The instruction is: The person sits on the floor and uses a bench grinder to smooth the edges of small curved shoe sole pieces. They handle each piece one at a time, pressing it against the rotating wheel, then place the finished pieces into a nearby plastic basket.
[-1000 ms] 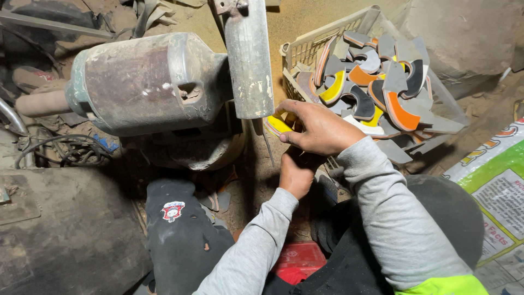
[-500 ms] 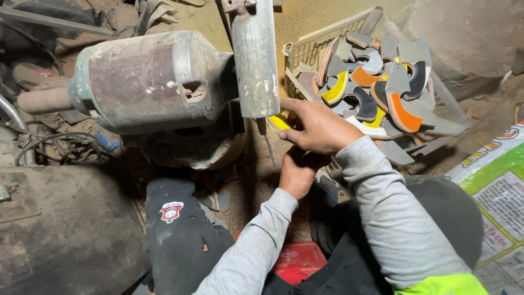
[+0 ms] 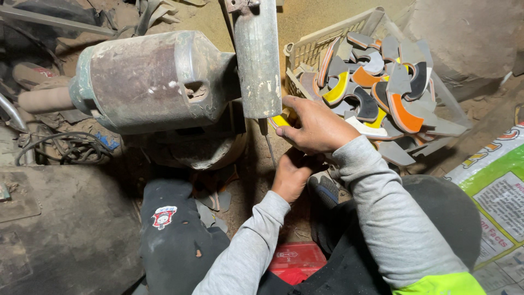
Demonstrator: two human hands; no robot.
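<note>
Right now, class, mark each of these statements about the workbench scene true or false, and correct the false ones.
1. The right hand presses a yellow piece against the grinding wheel. True.
2. The basket holds only yellow pieces. False: grey, orange and yellow ones.
3. The left hand lies below the right. True.
4. The motor stands right of the wheel. False: left.
5. The sleeves are red. False: grey.

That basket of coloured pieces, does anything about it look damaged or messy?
Yes. The basket looks broken along its right side, and the curved grey, orange and yellow pieces lie heaped, some spilling past that edge onto the dusty ground.
</note>
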